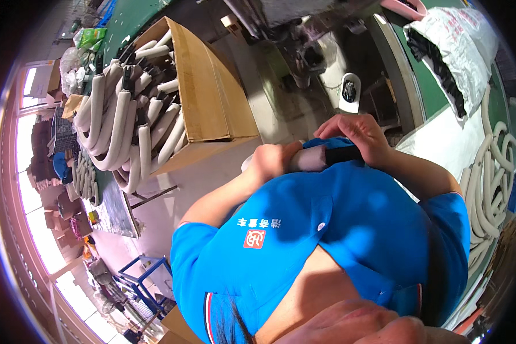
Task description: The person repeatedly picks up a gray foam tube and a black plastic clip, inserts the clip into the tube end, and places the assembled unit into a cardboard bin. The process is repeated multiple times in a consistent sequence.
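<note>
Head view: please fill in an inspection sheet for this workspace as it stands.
Surface: pale grey floor; green-topped bench at right.
Job's things: white foam-sleeved tube with a black end, held against the blue polo shirt.
Clutter: open brown cardboard box full of curved white foam-sleeved tubes; white plastic sack of black parts; loose white curved tubes at right.
Grips: left hand wrapped around the white part; right hand on the black end.
Cables: nothing seen.
Surroundings: bright windows at left, blue metal frame, stacked boxes.
</note>
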A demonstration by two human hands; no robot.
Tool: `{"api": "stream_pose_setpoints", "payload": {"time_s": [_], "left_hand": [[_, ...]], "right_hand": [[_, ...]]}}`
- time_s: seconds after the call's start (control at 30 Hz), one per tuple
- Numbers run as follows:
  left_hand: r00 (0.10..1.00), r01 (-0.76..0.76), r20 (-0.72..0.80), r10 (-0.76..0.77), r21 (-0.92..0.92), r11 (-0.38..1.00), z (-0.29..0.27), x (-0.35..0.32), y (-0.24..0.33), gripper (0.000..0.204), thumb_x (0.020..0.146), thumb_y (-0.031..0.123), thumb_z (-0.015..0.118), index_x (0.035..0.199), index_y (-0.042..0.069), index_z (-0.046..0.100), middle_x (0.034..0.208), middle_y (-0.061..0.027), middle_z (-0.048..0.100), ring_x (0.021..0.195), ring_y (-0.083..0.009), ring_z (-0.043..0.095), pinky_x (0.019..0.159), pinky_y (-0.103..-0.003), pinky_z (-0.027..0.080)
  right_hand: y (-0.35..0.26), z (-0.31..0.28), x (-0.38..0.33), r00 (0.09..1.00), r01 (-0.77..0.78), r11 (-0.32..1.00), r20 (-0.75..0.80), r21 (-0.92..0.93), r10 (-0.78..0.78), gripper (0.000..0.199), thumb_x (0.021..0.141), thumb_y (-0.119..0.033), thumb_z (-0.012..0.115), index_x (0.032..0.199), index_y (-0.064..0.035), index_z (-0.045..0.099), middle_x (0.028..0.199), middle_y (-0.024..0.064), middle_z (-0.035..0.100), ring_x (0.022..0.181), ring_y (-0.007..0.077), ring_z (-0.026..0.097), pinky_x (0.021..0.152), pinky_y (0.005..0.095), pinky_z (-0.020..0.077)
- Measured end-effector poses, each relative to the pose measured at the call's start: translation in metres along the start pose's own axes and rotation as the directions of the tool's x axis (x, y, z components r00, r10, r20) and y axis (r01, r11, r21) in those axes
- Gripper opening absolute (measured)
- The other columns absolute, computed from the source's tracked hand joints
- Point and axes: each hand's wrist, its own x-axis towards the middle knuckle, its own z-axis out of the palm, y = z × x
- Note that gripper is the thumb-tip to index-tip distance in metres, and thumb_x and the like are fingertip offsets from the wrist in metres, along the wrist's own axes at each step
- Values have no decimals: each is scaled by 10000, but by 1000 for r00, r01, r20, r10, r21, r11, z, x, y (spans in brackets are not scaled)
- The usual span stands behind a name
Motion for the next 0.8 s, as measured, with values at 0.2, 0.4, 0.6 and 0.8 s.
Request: {"api": "stream_pose_setpoints", "payload": {"time_s": [0.2, 0.4, 0.6, 0.8], "left_hand": [[992, -55, 119, 41, 118, 991, 22, 17, 23, 321, 730, 324, 647, 949, 106, 560, 816, -165, 638, 807, -372, 617, 652, -436, 493], [990, -141, 14, 140, 20, 990, 42, 36, 40, 349, 694, 282, 686, 979, 108, 587, 843, -168, 652, 758, -378, 627, 647, -441, 500], [613, -46, -723, -319, -435, 899, 42, 43, 5, 205, 686, 80, 715, 850, 36, 600, 729, -76, 613, 656, -201, 599, 614, -314, 484], [768, -522, -350, -536, -828, -207, 14, -5, -78, 240, 750, 73, 569, 979, 94, 499, 712, -19, 497, 620, -140, 486, 653, -303, 461]], "right_hand": [[3, -5, -34, 999, -42, 999, 34, 10, 42, 354, 982, -197, 425, 770, 21, 606, 770, 118, 617, 823, 183, 608, 795, 316, 458], [21, -21, -39, 995, -55, 998, -78, 32, 57, 379, 986, -306, 414, 739, -42, 530, 681, 39, 544, 662, 100, 506, 590, 245, 402], [34, -72, -32, 652, 308, 951, -728, -5, -215, 439, 982, -412, 378, 1126, -11, 483, 1050, 109, 527, 984, 168, 500, 875, 316, 390], [118, -117, -82, 919, 90, 621, -305, 779, 249, 644, 876, -428, 588, 1314, -5, 380, 1156, 164, 538, 1077, 282, 532, 986, 433, 401]]}}
